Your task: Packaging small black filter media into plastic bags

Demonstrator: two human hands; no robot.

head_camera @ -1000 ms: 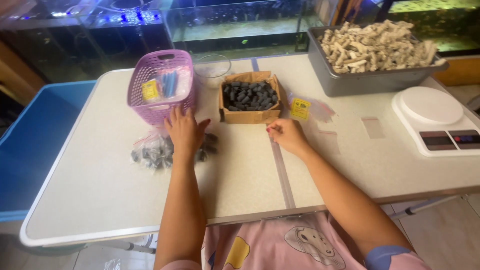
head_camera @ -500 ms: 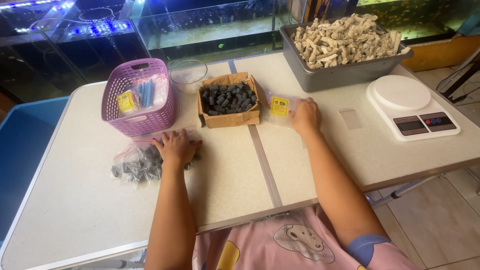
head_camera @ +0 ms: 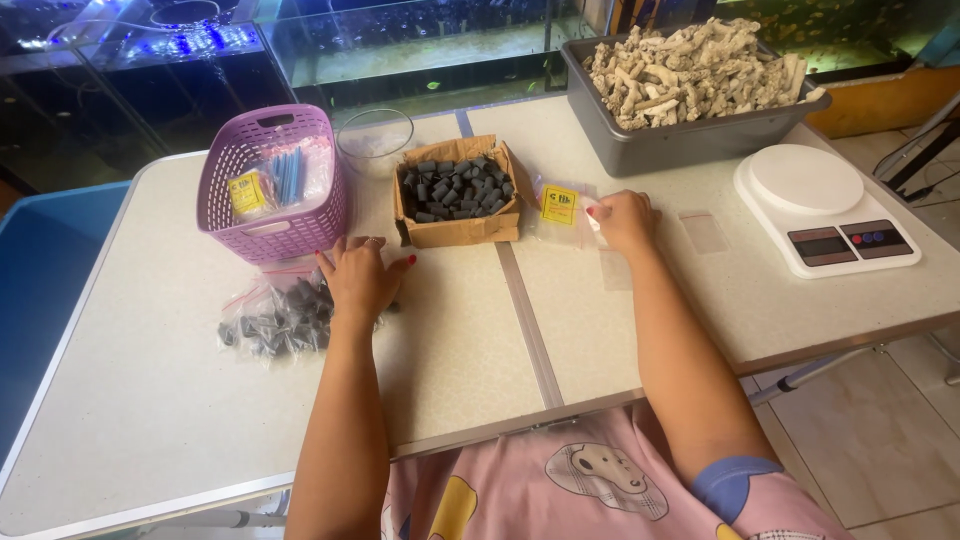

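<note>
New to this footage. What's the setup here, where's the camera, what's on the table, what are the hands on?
There is no machine: a person works with two bare hands, filmed by one camera worn on the head and looking down at a white folding table.

The left hand rests flat on a clear zip bag of dark pieces. The right hand lies on a pile of small clear bags, one with a yellow label. Whether it grips one cannot be told.

Also on the table:
- a purple basket holding small packets
- a glass bowl
- a cardboard box of dark cylinders
- a grey tub of pale rough chunks
- a white kitchen scale

Aquarium tanks stand behind.
</note>
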